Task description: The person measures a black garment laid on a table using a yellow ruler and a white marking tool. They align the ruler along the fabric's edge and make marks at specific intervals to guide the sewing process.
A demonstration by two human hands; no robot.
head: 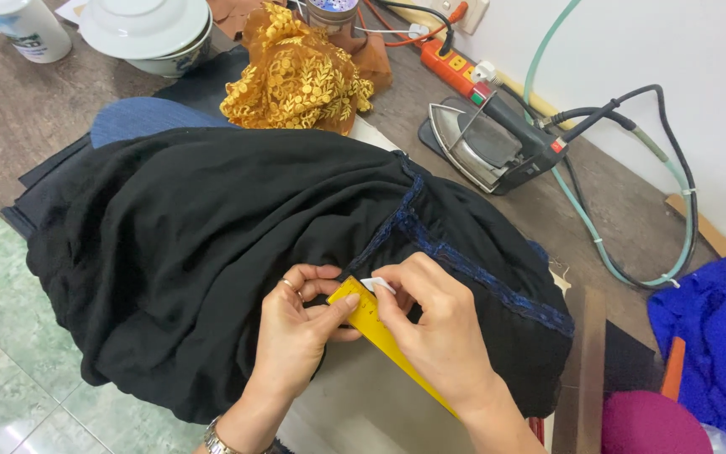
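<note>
my left hand (296, 332) pinches the near end of a yellow ruler (380, 336) with thumb and fingers closed on it. my right hand (434, 324) grips a small white piece of chalk (377, 285) at its fingertips, pressed beside the ruler's upper edge. both rest on a black garment (211, 244) heaped across the table (10, 109), just near its blue-trimmed seam (455, 252). far right: a steam iron (485, 143) on its side. far centre: gold lace fabric (296, 76). far left: a white bowl (148, 29). near right: blue cloth (716, 336).
</note>
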